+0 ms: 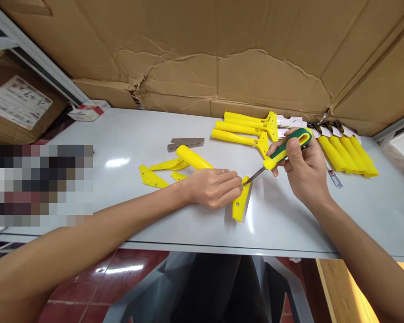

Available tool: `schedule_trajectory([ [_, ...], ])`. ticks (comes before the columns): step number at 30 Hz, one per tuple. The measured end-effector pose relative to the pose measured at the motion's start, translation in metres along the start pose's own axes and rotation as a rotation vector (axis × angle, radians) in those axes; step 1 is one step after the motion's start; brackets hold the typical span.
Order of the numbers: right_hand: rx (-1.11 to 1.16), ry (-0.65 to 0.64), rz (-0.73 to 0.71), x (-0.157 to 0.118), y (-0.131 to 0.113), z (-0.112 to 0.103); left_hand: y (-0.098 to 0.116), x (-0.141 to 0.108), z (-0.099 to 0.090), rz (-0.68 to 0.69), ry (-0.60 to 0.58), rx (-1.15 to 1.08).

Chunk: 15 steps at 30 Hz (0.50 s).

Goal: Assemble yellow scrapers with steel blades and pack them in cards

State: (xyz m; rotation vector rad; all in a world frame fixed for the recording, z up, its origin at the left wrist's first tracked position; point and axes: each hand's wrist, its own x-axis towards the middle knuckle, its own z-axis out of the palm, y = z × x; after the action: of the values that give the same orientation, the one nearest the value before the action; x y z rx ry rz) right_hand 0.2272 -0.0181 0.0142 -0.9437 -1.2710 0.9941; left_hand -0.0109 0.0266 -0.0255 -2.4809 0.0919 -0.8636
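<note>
My left hand (217,187) is closed round a yellow scraper (239,207), just behind its head. The handle sticks out past my wrist on the far side, and a thin metal blade shows along the head's right edge. A screw sits in the yellow plastic. In my right hand (305,168) is a screwdriver (285,150) with a green and yellow handle, held tilted. Its tip touches the scraper's head beside my left fingers. Left of the scraper lie loose yellow plastic head pieces (151,177), and beyond them a small stack of metal blades (186,143).
Several yellow scraper handles (237,137) lie at the back. Finished-looking scrapers (348,154) rest in a row at right, near a small clear-handled screwdriver (335,178). A red and white box (89,110) stands back left. Cardboard (239,85) walls the table's rear.
</note>
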Motion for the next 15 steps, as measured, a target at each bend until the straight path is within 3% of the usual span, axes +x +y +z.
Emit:
schedule_trajectory([
  [15, 0.021, -0.012, 0.054, 0.0004, 0.001, 0.0004, 0.0013, 0.0016, -0.0018, -0.01, 0.065, -0.032],
])
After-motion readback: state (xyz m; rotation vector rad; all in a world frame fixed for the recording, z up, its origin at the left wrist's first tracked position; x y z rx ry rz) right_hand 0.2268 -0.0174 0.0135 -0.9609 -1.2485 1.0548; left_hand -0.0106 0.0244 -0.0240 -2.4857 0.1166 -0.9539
